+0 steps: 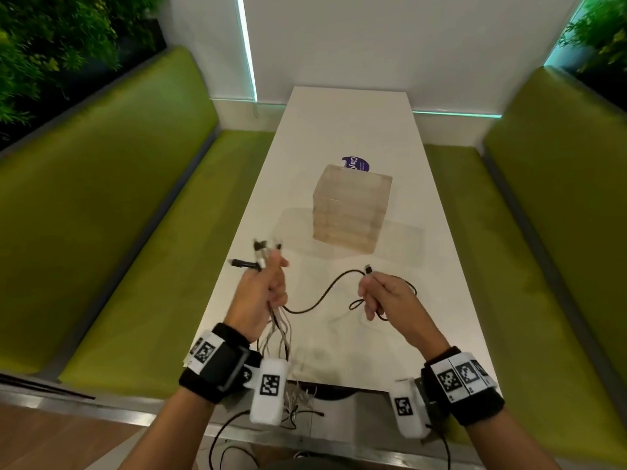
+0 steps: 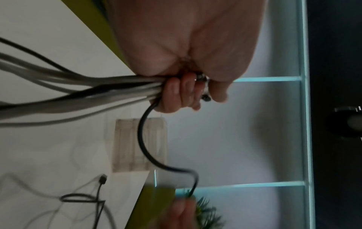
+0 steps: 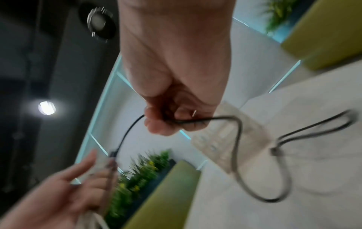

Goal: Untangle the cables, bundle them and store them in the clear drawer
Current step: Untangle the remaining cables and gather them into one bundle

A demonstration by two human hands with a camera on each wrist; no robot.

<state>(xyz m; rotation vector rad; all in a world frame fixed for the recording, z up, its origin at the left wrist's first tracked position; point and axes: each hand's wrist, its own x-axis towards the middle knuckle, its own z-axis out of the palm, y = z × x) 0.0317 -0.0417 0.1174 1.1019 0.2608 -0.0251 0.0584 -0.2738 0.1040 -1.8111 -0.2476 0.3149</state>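
My left hand (image 1: pixel 263 291) (image 2: pixel 182 94) is raised over the table's near left edge and grips a bunch of grey and black cables (image 1: pixel 278 329) (image 2: pixel 78 91); their plugs stick out above the fist and their lengths hang down past the table edge. One black cable (image 1: pixel 322 295) (image 2: pixel 143 147) (image 3: pixel 240 155) sags from that fist across to my right hand (image 1: pixel 383 296) (image 3: pixel 172 119), which pinches it near its plug (image 1: pixel 368 269); the slack loops behind my right hand. The clear drawer unit (image 1: pixel 351 212) (image 3: pixel 229 142) stands further back on the white table (image 1: pixel 390 334), shut.
A purple round label (image 1: pixel 356 163) lies behind the drawer unit. Green benches (image 1: pixel 118 215) run along both sides of the table. Cable ends dangle below the near table edge (image 1: pixel 298 401). Plants (image 1: pixel 51 39) line the back corners.
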